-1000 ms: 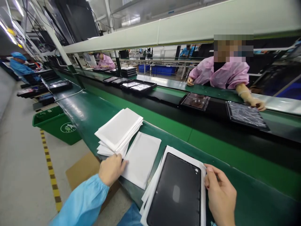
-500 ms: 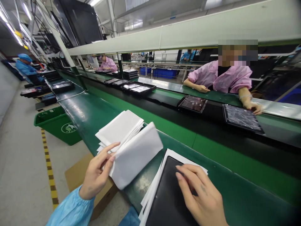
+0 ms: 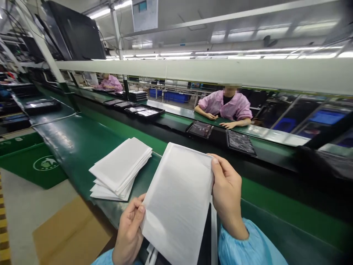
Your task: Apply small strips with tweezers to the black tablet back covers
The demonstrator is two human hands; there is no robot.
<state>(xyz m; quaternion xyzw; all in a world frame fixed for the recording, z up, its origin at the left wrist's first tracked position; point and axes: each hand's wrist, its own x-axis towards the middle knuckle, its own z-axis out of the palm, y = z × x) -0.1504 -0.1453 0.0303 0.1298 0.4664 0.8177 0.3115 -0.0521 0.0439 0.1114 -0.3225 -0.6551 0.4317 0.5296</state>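
A white sheet (image 3: 179, 191), thin and with a fold along its edges, is held up in front of me between both hands. My left hand (image 3: 129, 228) pinches its left edge between thumb and fingers. At the upper right corner my right hand (image 3: 227, 191) grips it, thumb in front and fingers behind. Beneath the sheet lies a black flat panel (image 3: 205, 235), mostly covered, with white edges of more sheets showing beside it. A stack of similar white sheets (image 3: 121, 167) rests on the green bench (image 3: 91, 136) to the left.
Beyond the bench runs a dark conveyor belt (image 3: 176, 138) carrying flat panels (image 3: 240, 142) and a black tray (image 3: 146, 111). A co-worker in pink (image 3: 224, 105) sits across it. On the floor at left are a green bin (image 3: 30, 162) and a cardboard box (image 3: 71, 232).
The white sheet has moved right, away from the stack and over the black panel. My right hand has left the panel and taken the sheet's corner. The view has swung right.
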